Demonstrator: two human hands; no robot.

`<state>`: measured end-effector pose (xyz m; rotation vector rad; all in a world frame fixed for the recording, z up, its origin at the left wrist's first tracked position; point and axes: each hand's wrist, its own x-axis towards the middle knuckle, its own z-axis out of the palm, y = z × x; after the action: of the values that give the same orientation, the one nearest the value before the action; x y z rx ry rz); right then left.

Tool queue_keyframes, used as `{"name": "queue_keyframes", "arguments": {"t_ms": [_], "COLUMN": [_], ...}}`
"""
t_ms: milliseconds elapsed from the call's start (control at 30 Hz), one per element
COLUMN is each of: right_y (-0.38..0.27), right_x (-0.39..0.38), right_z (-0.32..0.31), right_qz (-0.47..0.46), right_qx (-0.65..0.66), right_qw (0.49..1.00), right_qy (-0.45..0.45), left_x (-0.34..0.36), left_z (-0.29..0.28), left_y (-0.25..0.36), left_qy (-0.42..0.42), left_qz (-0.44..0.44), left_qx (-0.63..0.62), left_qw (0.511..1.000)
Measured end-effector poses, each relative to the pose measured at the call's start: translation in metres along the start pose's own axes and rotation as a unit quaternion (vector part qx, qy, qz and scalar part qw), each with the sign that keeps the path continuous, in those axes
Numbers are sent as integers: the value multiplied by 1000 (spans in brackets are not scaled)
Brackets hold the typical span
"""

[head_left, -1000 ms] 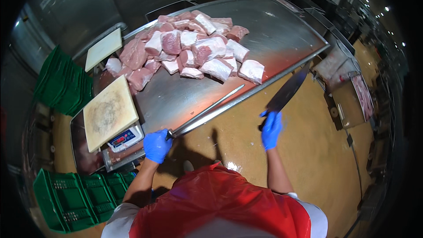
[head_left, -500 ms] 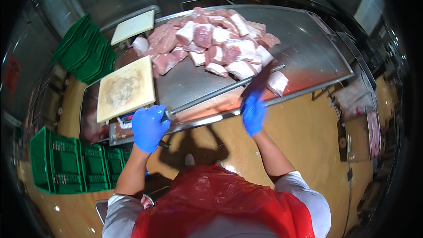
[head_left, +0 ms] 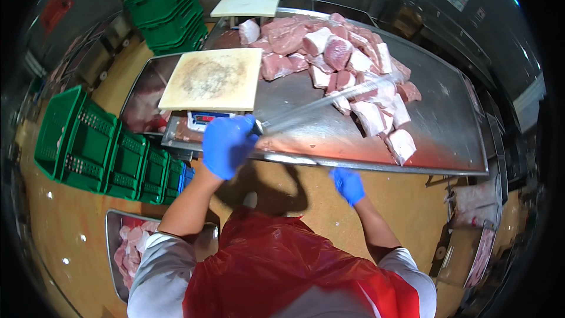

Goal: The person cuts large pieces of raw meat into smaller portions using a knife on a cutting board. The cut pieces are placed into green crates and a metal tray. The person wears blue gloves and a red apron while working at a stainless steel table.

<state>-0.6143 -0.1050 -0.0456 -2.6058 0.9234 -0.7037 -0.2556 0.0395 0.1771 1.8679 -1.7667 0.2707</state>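
Note:
My gloved left hand [head_left: 226, 147] grips the handle of a sharpening steel [head_left: 282, 118], its rod blurred as it angles up toward the pile of raw meat chunks [head_left: 336, 53] on the steel table [head_left: 435, 106]. Just in front of the table's near rim is my gloved right hand [head_left: 346, 185], fingers closed; what it holds cannot be made out, as no blade shows clearly. Beside my left hand, a stained white cutting board [head_left: 209, 79] rests on a scale [head_left: 200, 121].
A second board [head_left: 246, 3] lies at the back left. Stacked green crates [head_left: 168, 12] stand behind, more crates [head_left: 82, 141] at left. A metal bin of meat [head_left: 132, 247] is low at left; bagged material [head_left: 474, 200] and metal containers are at right. The floor is tan.
My view has turned and the table shifted within it. My left hand has moved forward with the steel. My right hand has drawn back; the large knife seen earlier is no longer distinguishable.

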Motion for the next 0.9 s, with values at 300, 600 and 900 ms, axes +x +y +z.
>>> {"name": "queue_keyframes", "arguments": {"t_ms": [300, 600, 900], "right_y": [-147, 19, 36], "right_x": [52, 82, 120], "right_z": [-15, -8, 51], "right_qz": [2, 269, 51], "right_qx": [127, 312, 238], "right_qw": [988, 880, 939], "right_qy": [93, 238, 242], "left_x": [-92, -116, -132], "left_z": [77, 77, 102], "left_y": [39, 15, -39], "left_qy": [-295, -292, -138], "left_qz": [-361, -353, -130], "left_qx": [-616, -617, -343], "left_qw": [635, 640, 920]}}
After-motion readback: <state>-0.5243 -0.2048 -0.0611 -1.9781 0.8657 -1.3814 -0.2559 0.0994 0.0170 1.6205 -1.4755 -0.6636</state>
